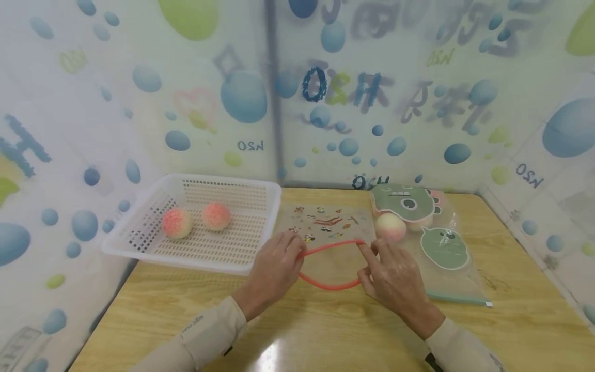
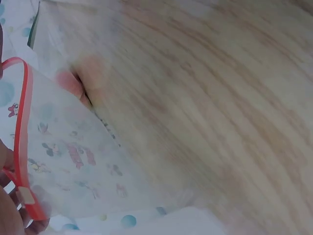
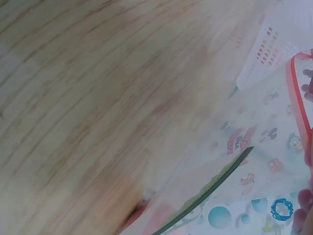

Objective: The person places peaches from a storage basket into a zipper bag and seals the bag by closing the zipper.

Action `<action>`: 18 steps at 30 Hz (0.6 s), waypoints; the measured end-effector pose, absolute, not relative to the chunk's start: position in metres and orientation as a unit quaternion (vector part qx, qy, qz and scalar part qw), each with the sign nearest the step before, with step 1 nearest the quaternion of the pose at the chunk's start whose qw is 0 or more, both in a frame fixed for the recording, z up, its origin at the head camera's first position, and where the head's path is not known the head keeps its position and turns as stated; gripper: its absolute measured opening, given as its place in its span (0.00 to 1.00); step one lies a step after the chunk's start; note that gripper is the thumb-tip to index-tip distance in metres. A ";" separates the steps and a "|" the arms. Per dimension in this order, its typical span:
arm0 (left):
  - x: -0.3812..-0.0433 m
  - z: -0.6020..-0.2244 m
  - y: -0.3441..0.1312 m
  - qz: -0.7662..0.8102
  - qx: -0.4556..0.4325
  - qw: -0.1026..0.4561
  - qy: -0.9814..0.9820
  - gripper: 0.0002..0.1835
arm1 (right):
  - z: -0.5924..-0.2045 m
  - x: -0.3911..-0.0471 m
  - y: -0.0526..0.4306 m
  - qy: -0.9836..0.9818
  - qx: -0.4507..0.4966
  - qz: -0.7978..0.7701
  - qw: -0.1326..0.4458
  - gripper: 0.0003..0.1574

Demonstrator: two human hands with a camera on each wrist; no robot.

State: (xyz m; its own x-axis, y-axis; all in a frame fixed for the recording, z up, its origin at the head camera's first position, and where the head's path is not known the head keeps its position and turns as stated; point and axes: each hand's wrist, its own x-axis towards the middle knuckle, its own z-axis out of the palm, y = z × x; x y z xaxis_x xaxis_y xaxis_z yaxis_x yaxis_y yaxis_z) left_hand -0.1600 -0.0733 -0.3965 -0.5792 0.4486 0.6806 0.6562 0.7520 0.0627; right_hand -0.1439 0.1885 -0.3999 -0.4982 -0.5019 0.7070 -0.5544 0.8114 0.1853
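Red-edged bag beside white basket

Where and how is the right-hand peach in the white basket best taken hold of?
Probably by opposite sides of its widest part, from above: the peach is round and apart from the other peach, and the white basket is open on top but walled all round.

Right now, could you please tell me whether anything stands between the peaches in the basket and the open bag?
Yes: the basket's bag-side wall and the left hand, gripping the bag's red rim, stand between the peaches and the bag. Nothing visible blocks its open mouth.
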 end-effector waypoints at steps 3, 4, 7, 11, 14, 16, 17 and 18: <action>-0.161 -0.394 -0.077 -0.149 -0.305 0.329 -0.881 0.06 | -0.399 -0.144 0.187 -0.862 0.311 0.030 0.400 0.28; -0.162 -0.393 -0.079 -0.144 -0.300 0.325 -0.885 0.06 | -0.399 -0.144 0.187 -0.861 0.313 0.028 0.400 0.29; -0.163 -0.389 -0.084 -0.139 -0.291 0.322 -0.890 0.06 | -0.397 -0.143 0.185 -0.862 0.310 0.025 0.401 0.29; -0.166 -0.385 -0.089 -0.136 -0.287 0.339 -0.886 0.04 | -0.393 -0.141 0.182 -0.865 0.300 0.033 0.402 0.29; -0.168 -0.384 -0.092 -0.137 -0.288 0.353 -0.880 0.04 | -0.390 -0.139 0.180 -0.868 0.288 0.032 0.403 0.31; -0.169 -0.384 -0.092 -0.139 -0.288 0.356 -0.878 0.05 | -0.390 -0.138 0.179 -0.872 0.278 0.019 0.402 0.32; -0.169 -0.384 -0.093 -0.140 -0.288 0.355 -0.878 0.05 | -0.389 -0.138 0.178 -0.873 0.276 0.012 0.402 0.33; -0.169 -0.384 -0.093 -0.140 -0.288 0.354 -0.879 0.06 | -0.389 -0.138 0.178 -0.872 0.276 0.007 0.403 0.33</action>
State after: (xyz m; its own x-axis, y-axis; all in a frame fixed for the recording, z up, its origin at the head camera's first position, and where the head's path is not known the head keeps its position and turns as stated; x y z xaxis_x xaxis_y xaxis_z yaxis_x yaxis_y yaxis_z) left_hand -0.1693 -0.0930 -0.3840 -0.5836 0.4065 0.7030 0.6049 0.7952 0.0423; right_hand -0.1378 0.1775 -0.3894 -0.5226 -0.4757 0.7075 -0.4872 0.8477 0.2101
